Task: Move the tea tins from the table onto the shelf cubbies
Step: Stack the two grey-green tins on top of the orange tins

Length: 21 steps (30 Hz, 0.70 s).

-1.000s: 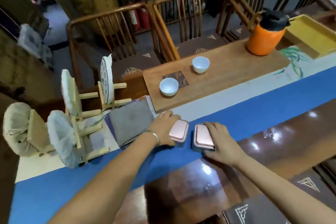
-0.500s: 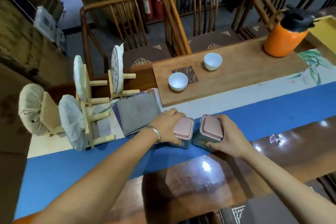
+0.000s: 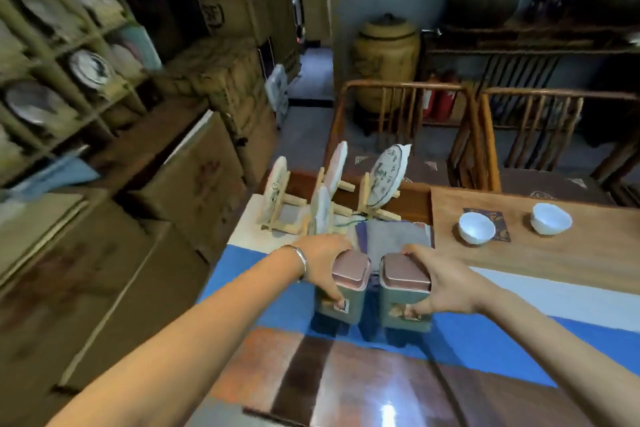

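- The shelf (image 3: 52,55) fills the upper left, its cubbies holding round white discs; cardboard boxes (image 3: 194,177) are stacked below and beside it.
- The table (image 3: 346,374) has a glossy wood top, crossed by a blue runner (image 3: 485,340).
- Two wooden chairs (image 3: 460,135) stand behind the table, and a big lidded jar (image 3: 384,62) sits on the floor beyond them.
- A wooden tray (image 3: 540,253) at right carries two white cups (image 3: 476,228).
- Four tea cakes (image 3: 384,180) stand upright on small wooden easels near the table's far left corner.
- Left tin (image 3: 348,284): upright, pink lid, raised just above the runner, with its shadow beneath.
- Right tin (image 3: 405,291): upright just beside it, also lifted.
- Left hand (image 3: 325,260), a bangle at the wrist, curls around the left tin, thumb on its front.
- Right hand (image 3: 446,284) curls around the right tin the same way.
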{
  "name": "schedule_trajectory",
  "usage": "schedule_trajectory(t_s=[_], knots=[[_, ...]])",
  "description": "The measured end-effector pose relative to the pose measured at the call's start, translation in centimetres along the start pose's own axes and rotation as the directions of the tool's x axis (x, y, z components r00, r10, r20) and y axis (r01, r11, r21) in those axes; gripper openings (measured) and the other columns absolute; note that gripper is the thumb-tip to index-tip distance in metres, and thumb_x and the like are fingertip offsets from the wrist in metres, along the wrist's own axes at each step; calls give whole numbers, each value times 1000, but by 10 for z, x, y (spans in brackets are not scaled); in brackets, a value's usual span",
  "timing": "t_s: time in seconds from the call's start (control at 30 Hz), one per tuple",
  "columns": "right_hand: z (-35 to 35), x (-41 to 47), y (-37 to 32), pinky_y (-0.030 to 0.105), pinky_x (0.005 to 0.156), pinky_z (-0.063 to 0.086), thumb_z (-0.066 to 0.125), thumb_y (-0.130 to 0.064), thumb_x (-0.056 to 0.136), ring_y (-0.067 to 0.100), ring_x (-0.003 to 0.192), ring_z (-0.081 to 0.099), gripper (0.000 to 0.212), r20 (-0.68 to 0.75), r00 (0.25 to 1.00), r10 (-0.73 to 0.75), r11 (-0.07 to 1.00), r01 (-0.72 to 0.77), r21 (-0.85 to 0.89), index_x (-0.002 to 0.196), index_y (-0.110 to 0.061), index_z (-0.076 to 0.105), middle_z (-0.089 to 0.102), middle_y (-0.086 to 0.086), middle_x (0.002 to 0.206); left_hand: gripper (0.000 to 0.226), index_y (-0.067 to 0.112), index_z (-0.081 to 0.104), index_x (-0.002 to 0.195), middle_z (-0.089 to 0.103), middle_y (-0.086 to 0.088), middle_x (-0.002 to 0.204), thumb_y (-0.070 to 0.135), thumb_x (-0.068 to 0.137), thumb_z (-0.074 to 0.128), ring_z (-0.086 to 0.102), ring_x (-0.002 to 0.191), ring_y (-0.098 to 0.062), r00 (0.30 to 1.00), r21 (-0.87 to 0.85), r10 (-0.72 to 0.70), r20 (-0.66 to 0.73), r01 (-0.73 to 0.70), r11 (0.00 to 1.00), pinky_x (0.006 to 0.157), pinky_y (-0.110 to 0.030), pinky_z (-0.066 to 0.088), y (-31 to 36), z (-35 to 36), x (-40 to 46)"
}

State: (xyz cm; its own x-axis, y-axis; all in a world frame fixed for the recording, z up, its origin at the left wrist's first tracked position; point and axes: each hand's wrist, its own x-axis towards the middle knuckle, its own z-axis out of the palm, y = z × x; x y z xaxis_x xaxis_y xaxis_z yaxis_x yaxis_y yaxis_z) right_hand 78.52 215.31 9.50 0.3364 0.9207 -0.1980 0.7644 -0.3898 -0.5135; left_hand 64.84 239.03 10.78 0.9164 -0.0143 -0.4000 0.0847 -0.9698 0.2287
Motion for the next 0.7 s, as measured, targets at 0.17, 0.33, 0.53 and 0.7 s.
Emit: schedule_trajectory(t_s=[0.17,0.33,0.53,0.7], knots=[[22,64,-111,17,78,43,78,-71,50,6,96,52,92,104,980,-170,985,172,-14,125,-37,36,51,-14,110,86,19,51,116,57,1,107,60,48,85,56,96,-21,968,-102,-235,-85,226,969,83,-36,50,-72,8,-144],[57,121,-260,22,83,42,75,-73,53,4,101,49,93,140,902,-408,905,420,-70,129,-35,38,51,-12,117,83,23,51,118,58,4,111,57,50,85,56,98,-17,843,-229,-495,-209,450,863,86,-33,49,-131,26,-314],[132,157,-441,11,85,38,76,-73,52,-1,103,48,99,204,762,-615,778,628,-2,135,-36,38,45,-16,115,84,23,51,121,58,6,114,59,53,83,54,96,-13,618,-414,-743,-256,625,662,83,-28,46,-164,71,-515],[186,168,-593,11,83,41,75,-73,52,-1,110,48,101,252,600,-759,637,765,98,137,-40,33,42,-20,124,77,37,50,111,55,21,101,66,47,81,55,89,-5,297,-636,-912,-284,653,411,70,-19,44,-166,101,-677]])
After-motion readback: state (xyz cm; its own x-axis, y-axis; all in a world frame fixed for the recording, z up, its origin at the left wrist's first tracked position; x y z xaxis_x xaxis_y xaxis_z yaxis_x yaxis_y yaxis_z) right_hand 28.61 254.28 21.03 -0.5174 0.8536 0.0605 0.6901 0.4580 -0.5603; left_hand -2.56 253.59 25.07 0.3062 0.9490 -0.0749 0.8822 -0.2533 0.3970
